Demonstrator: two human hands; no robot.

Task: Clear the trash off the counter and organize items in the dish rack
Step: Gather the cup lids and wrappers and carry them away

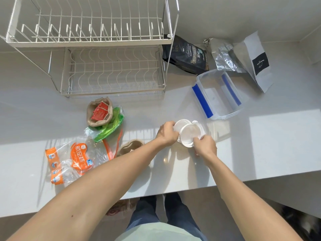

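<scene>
My left hand (167,133) and my right hand (205,145) both grip a small clear round container (188,132) with a white lid, held over the white counter (260,145). The two-tier wire dish rack (90,39) stands at the back left with both tiers bare. Trash lies left of my hands: a brown paper bag with red sauce packets (99,111), a green plastic wrapper (111,126), an orange-printed clear bag (76,161) and a crumpled brown paper (131,146) partly hidden behind my left forearm.
A clear plastic box with blue clips (218,94) sits right of the rack. Behind it lie a black coffee bag (187,55), a silver foil bag (224,56) and a white pouch (257,61). The counter's front edge runs just below my forearms.
</scene>
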